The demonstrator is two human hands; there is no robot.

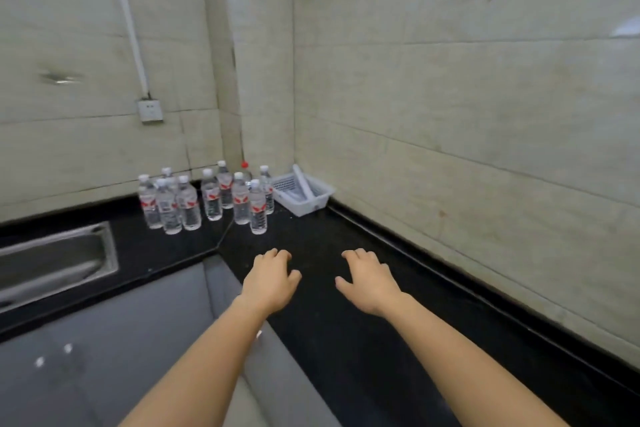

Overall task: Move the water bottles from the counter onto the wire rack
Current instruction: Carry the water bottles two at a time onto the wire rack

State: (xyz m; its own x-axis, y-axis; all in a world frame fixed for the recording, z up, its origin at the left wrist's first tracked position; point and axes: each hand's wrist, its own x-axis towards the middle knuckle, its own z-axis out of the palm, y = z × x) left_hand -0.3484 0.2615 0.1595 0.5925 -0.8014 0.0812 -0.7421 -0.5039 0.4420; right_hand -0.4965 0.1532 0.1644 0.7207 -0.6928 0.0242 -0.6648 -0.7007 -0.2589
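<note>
Both bare hands reach out over the black table (pixel 346 340), palms down and holding nothing. The left hand (pixel 270 282) has its fingers (pixel 277 255) loosely curled and slightly apart; the right hand (pixel 369 282) has its fingers (pixel 363 255) curled the same way, thumb out to the side. The two hands are near each other but apart.

The water bottles (pixel 207 198) stand upright in a loose cluster at the far corner of the table, well beyond the hands (clear plastic, white caps, red-and-white labels). One bottle (pixel 258 206) stands nearest the hands. A red-capped bottle (pixel 245 170) stands at the back. Just right of the cluster sits a white plastic basket (pixel 304 194) against the tiled wall. A steel sink (pixel 55 260) is set into the table at left.
</note>
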